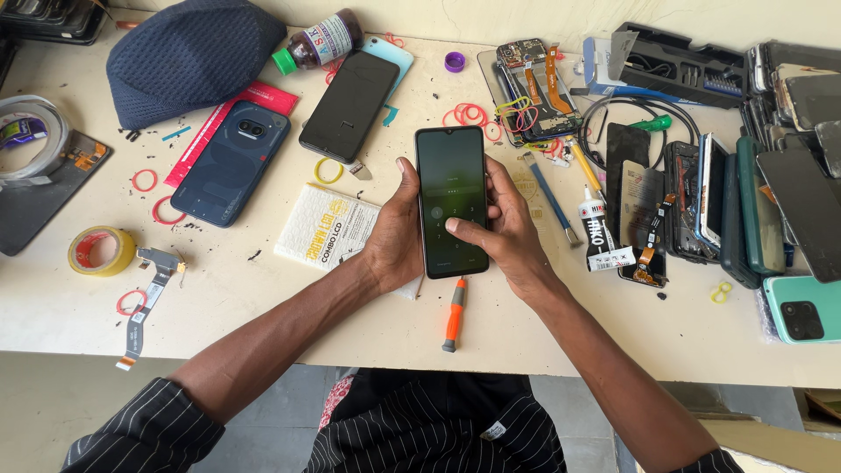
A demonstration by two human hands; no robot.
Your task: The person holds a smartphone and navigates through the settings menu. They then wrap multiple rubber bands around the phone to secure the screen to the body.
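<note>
The left hand (396,236) wraps around the left edge of a black smartphone (451,197), fingers closed behind it and thumb lying along its side, holding it upright over the middle of the workbench (53,307). The right hand (504,232) cups the phone's right edge, its thumb pressed onto the lower half of the dimly lit screen.

The grip looks like an edge pinch only, so a hard thumb press could tip the phone out of the left palm and onto the orange-handled screwdriver (454,314) lying just beneath, near the front edge. That tip could scratch the glass.

Just left of the hands lies a white parts box (326,228); a sideways slip would knock it toward the dark blue phone (232,162). To the right, a white glue tube (597,229) and a blue-handled tool (550,200) lie near the right wrist, and an elbow swing could sweep them into the opened phone (536,88) toward the back edge. Red rubber bands (473,114) scattered behind the handset could snag on anything set down there.
</note>
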